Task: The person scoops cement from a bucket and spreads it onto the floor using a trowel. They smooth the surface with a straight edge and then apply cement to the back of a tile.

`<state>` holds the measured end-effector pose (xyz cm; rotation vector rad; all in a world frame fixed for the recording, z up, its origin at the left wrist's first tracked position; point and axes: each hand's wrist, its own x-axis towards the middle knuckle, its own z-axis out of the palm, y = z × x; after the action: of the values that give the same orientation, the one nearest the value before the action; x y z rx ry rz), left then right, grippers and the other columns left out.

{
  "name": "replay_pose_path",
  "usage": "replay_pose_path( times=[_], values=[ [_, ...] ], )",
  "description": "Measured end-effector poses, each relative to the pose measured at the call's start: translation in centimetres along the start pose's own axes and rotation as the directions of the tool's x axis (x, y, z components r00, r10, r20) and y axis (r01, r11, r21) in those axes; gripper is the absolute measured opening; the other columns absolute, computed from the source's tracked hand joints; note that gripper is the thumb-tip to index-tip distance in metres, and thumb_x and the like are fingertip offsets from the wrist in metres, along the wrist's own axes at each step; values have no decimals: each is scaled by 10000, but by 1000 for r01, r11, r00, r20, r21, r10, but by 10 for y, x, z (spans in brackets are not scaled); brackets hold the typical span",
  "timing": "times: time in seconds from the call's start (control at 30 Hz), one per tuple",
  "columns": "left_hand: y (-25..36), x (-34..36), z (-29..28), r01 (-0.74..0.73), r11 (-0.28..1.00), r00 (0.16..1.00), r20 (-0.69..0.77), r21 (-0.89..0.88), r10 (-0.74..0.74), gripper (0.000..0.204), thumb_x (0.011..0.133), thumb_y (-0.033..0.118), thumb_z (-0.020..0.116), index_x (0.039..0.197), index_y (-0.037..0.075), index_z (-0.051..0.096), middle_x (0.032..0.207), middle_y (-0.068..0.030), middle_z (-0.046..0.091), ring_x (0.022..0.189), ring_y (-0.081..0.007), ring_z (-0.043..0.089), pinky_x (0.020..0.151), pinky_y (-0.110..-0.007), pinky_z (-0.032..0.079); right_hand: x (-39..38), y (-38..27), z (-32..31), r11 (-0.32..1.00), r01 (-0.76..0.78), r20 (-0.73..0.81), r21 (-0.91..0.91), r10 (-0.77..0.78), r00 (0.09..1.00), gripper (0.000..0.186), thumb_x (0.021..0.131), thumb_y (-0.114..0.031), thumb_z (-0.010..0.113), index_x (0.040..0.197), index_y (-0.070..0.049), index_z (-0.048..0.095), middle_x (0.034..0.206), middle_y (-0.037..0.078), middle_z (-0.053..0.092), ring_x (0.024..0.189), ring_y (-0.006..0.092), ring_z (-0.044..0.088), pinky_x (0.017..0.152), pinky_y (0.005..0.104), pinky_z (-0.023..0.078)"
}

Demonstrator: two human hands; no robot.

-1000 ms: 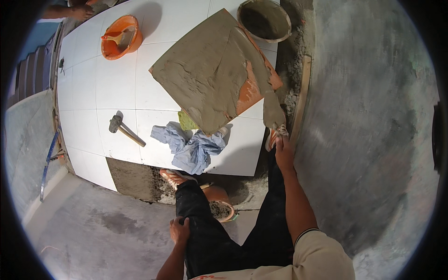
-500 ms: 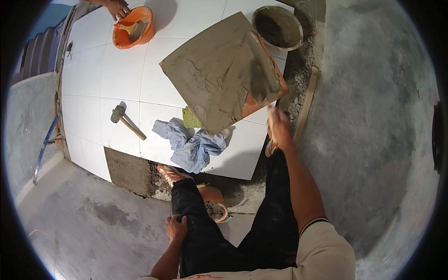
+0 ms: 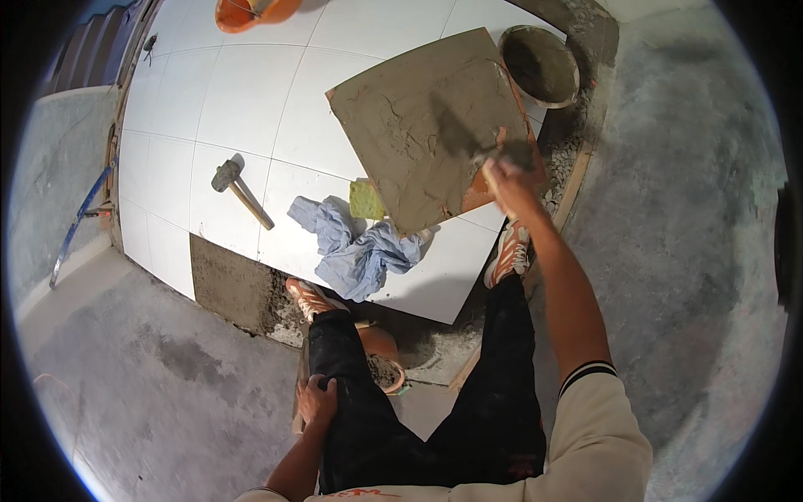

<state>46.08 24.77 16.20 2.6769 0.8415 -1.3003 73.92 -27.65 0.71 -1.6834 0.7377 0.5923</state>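
My right hand (image 3: 512, 191) is closed round the handle of a trowel (image 3: 502, 157), smeared with mortar and partly blurred, over the lower right part of a square tile (image 3: 478, 197). Grey mortar (image 3: 410, 117) coats most of this tile, while orange-brown patches show at its right edge and lower corner. Resting on my left thigh, my left hand (image 3: 318, 403) holds nothing and its fingers lie along the trouser leg. By the tile's near corner are a crumpled blue cloth (image 3: 360, 255) and a yellow-green sponge (image 3: 365, 199).
A mallet (image 3: 238, 191) lies on the white tiled floor (image 3: 226, 109). Beyond the coated tile stands a mortar bucket (image 3: 565, 79); an orange tub (image 3: 251, 15) is cut off at the top. Between my feet sits a smaller bucket (image 3: 386, 368). A wooden strip (image 3: 573, 188) borders rubble at right.
My right hand has brought the trowel up from beside the tile onto its mortar. The view has shifted, and another person's hand at the orange tub has left the picture.
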Motion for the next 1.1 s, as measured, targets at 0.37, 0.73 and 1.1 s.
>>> replay_pose_path(
  times=[0.37, 0.73, 1.1],
  values=[
    [-2, 1, -13, 57, 998, 997, 54, -4, -57, 412, 921, 384, 756, 1235, 117, 736, 1353, -152, 616, 1285, -394, 581, 1090, -515, 477, -110, 137, 50, 991, 130, -146, 31, -124, 981, 342, 1112, -360, 574, 1106, -29, 659, 693, 41, 565, 569, 144, 569, 529, 346, 435],
    [-6, 4, -20, -2, 1000, 1000, 19, 5, 2, 399, 915, 394, 763, 1199, 114, 752, 1308, -144, 646, 1265, -380, 596, 1081, -486, 480, -169, 168, 41, 950, -117, -251, 288, 193, 949, 456, 1099, -443, 558, 1227, -32, 708, 801, 75, 664, 645, 179, 650, 614, 354, 529],
    [-9, 8, -20, 8, 999, 1000, 6, 32, -9, 396, 905, 396, 777, 1186, 118, 761, 1284, -137, 657, 1242, -369, 610, 1063, -472, 493, -193, 142, 141, 763, 265, -221, -590, -467, 856, 277, 1005, -310, 713, 1210, -124, 720, 892, 136, 696, 813, 361, 707, 702, 454, 566]
  ],
)
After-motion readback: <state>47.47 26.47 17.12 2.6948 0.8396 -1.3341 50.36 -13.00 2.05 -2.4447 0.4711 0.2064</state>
